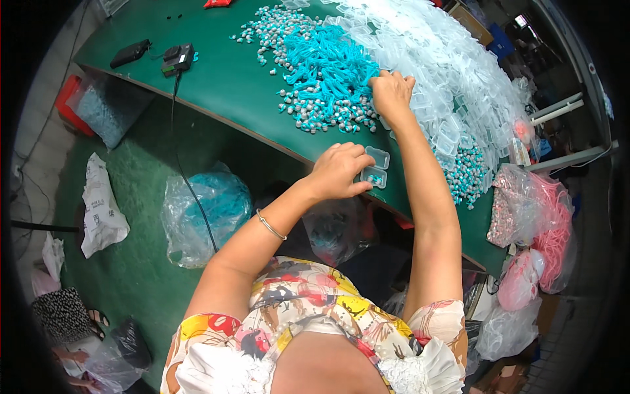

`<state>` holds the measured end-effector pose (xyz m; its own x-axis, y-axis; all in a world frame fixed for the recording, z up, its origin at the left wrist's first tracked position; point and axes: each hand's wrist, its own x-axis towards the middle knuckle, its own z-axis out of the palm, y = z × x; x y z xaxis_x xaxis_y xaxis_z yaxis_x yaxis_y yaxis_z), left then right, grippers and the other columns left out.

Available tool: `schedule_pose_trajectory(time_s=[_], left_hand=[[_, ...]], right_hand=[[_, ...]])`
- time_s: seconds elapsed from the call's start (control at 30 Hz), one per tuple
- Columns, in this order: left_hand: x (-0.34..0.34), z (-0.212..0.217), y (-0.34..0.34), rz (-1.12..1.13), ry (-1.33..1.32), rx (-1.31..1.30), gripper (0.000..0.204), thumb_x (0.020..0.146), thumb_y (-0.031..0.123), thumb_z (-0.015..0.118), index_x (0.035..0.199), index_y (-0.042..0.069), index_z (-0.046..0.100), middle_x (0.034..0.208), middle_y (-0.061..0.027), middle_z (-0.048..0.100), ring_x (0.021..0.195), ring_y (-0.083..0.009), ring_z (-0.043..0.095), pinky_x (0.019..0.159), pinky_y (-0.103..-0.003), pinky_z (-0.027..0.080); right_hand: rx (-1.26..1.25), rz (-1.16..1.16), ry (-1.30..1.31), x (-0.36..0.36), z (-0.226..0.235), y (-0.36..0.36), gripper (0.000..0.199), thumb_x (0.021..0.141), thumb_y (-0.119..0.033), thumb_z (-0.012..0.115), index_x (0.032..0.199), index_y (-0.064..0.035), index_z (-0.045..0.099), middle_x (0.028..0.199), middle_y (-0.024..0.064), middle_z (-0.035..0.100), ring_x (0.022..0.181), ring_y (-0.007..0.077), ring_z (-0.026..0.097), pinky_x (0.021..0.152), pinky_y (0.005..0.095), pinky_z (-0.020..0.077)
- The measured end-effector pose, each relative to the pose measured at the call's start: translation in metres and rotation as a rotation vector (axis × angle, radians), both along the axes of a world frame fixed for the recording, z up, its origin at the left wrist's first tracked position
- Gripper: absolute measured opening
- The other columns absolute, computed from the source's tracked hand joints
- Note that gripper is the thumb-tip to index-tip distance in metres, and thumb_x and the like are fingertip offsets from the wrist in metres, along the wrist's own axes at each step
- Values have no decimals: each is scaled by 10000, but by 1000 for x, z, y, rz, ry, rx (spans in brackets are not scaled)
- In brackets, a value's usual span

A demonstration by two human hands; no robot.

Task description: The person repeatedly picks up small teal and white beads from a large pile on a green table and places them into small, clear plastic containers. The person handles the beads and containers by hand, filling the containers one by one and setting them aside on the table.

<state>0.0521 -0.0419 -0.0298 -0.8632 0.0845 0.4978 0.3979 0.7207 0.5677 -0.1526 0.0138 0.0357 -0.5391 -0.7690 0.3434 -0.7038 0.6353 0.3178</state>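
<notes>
My left hand point(338, 171) grips the left side of a small clear plastic case point(376, 157) at the table's near edge. The case's lid is raised, and small teal pieces point(375, 179) lie inside. My right hand point(392, 95) is at the right edge of a heap of blue cords point(328, 59), its fingers curled and their tips hidden. Small grey-and-teal pieces point(328, 111) lie around the near side of the cords. To the right of that hand spreads a big pile of clear plastic cases point(453, 72).
More teal pieces point(467, 174) lie at the table's right. A black device with a cable point(177, 59) and a black pouch point(130, 54) are on the left of the green table point(223, 85). Bags of pink cords point(551, 223) hang at right; a bag of blue material point(207, 210) stands on the floor.
</notes>
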Motion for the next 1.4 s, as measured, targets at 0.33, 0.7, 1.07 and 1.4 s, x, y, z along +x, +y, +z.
schedule_pose_trajectory(time_s=[0.33,0.7,1.07,1.4], left_hand=[[-1,-1,4,6,35,22,404,721,323,805,1036,115,662,930,-56,587,933,-271,581,814,-413,455],[-2,1,3,26,2,18,450,682,303,829,1059,119,668,908,-49,592,887,-263,588,786,-408,455],[-3,2,5,25,-39,40,427,681,314,832,1022,115,668,910,-42,601,940,-256,586,799,-410,448],[-2,0,5,60,13,33,416,668,295,841,1007,124,669,850,-26,592,849,-247,591,773,-395,451]], right_hand=[[-756,268,-683,30,13,64,161,850,-120,702,982,-28,688,910,103,717,874,224,692,812,365,513],[-552,234,-844,127,0,148,211,822,6,699,1021,-7,631,915,134,655,804,257,670,715,338,530],[-414,396,-541,123,-23,143,194,781,-19,721,968,-53,677,915,109,652,885,305,636,776,417,508],[-490,169,-636,102,-28,141,262,862,-50,656,1124,-40,652,988,135,639,910,326,625,823,411,500]])
